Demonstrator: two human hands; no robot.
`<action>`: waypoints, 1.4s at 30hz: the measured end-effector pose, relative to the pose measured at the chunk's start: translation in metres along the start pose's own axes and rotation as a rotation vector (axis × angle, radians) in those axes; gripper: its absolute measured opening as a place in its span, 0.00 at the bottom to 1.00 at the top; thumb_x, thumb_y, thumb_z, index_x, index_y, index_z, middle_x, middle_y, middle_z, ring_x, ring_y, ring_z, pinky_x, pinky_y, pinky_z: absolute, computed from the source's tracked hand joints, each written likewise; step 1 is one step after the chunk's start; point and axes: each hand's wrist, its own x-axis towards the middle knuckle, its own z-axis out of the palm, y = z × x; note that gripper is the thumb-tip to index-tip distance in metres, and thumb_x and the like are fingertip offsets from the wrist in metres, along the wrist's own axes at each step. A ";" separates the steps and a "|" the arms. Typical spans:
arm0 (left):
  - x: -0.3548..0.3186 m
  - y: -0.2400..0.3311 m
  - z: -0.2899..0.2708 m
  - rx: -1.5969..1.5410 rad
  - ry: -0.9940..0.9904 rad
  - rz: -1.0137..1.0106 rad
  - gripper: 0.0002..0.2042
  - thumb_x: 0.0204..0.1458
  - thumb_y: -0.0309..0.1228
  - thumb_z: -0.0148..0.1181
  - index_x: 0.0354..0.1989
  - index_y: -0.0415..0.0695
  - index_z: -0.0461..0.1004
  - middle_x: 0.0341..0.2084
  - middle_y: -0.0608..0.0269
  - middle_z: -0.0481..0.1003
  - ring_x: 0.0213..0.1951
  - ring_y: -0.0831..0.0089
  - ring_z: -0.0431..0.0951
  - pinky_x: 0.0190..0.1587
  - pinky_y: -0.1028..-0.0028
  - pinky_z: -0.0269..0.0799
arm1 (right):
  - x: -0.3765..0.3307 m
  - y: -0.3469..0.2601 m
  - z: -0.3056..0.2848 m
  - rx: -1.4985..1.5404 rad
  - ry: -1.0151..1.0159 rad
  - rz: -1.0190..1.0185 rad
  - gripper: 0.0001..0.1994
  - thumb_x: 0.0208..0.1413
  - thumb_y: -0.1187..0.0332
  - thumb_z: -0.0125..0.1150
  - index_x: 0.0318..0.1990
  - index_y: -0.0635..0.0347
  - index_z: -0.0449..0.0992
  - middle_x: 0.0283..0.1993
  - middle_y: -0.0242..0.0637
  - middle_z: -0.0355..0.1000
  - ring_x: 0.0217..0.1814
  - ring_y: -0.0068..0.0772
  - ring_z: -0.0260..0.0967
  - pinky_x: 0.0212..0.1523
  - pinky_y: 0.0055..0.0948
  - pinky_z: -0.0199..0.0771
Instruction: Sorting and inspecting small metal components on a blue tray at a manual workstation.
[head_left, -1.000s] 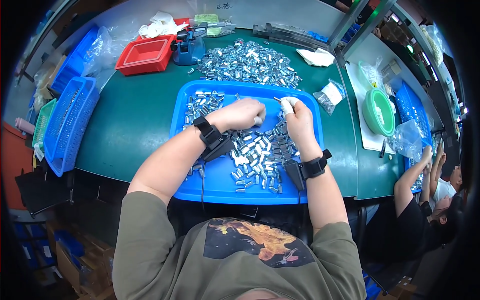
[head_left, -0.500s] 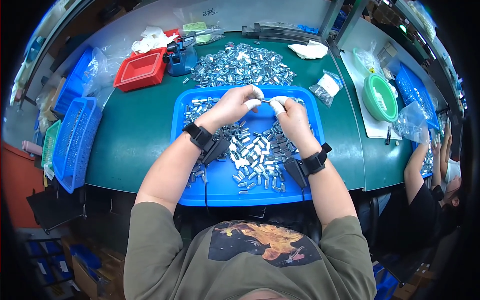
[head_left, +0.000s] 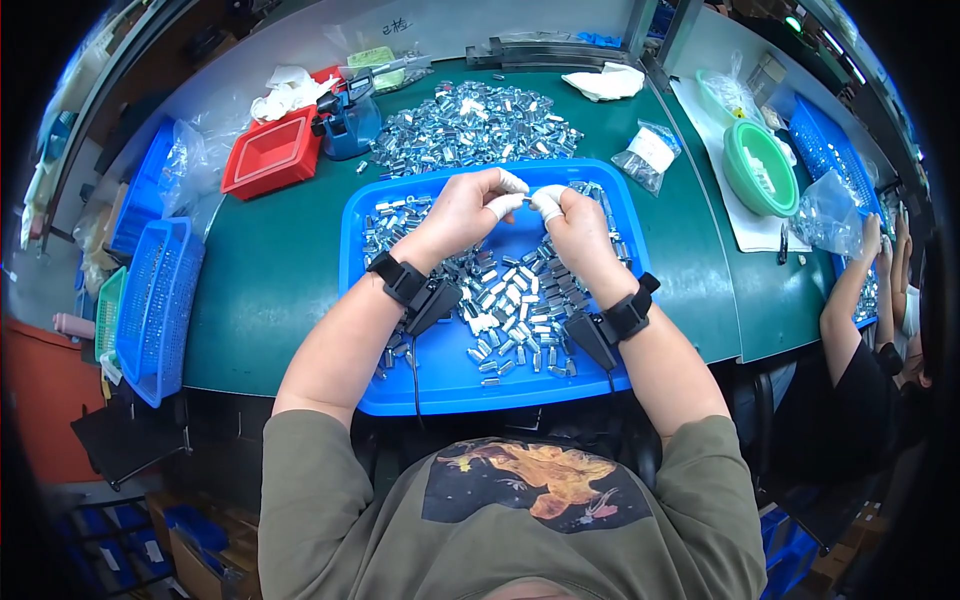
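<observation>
Left hand: curled, fingertips pinched at 3 o'clock, perhaps gripping a small part.
Right hand: curled likewise, meeting it above the blue tray.

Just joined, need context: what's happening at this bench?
A person sits at a green table, both hands raised over a blue tray strewn with small shiny metal parts. The left hand and right hand, fingers capped in white, meet at the fingertips; whatever they pinch is too small to see. A larger pile of parts lies behind the tray.
</observation>
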 end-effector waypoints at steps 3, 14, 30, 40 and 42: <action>0.009 -0.007 -0.004 -0.117 0.035 0.028 0.08 0.50 0.23 0.54 0.39 0.39 0.71 0.29 0.65 0.74 0.27 0.80 0.73 0.32 0.81 0.70 | 0.005 0.003 -0.004 0.092 0.014 0.056 0.08 0.54 0.69 0.52 0.33 0.64 0.75 0.26 0.31 0.72 0.26 0.22 0.64 0.27 0.24 0.64; 0.005 0.011 -0.021 0.443 0.015 0.015 0.12 0.39 0.27 0.62 0.33 0.40 0.73 0.28 0.56 0.74 0.33 0.62 0.75 0.36 0.69 0.69 | 0.007 0.014 -0.003 -0.156 0.156 0.006 0.10 0.53 0.67 0.53 0.35 0.65 0.74 0.25 0.40 0.72 0.26 0.31 0.69 0.27 0.29 0.67; 0.011 -0.019 -0.012 -0.678 0.150 -0.189 0.11 0.51 0.29 0.56 0.42 0.41 0.68 0.34 0.60 0.73 0.34 0.74 0.74 0.38 0.77 0.69 | -0.002 -0.004 0.007 -0.020 0.163 -0.141 0.09 0.53 0.67 0.55 0.35 0.64 0.74 0.26 0.41 0.73 0.26 0.31 0.69 0.28 0.28 0.67; 0.004 -0.004 -0.001 -0.522 0.008 -0.146 0.08 0.51 0.27 0.56 0.38 0.39 0.67 0.31 0.59 0.74 0.31 0.74 0.76 0.35 0.78 0.72 | -0.004 -0.004 0.004 -0.021 0.155 -0.090 0.08 0.51 0.67 0.54 0.33 0.61 0.75 0.29 0.45 0.73 0.30 0.44 0.71 0.32 0.36 0.69; 0.002 0.000 0.000 -0.482 0.008 -0.126 0.08 0.51 0.26 0.56 0.38 0.39 0.67 0.30 0.59 0.74 0.30 0.74 0.76 0.34 0.78 0.72 | -0.005 -0.004 0.003 -0.017 0.150 -0.097 0.08 0.51 0.67 0.53 0.33 0.60 0.75 0.28 0.44 0.73 0.30 0.44 0.71 0.32 0.36 0.69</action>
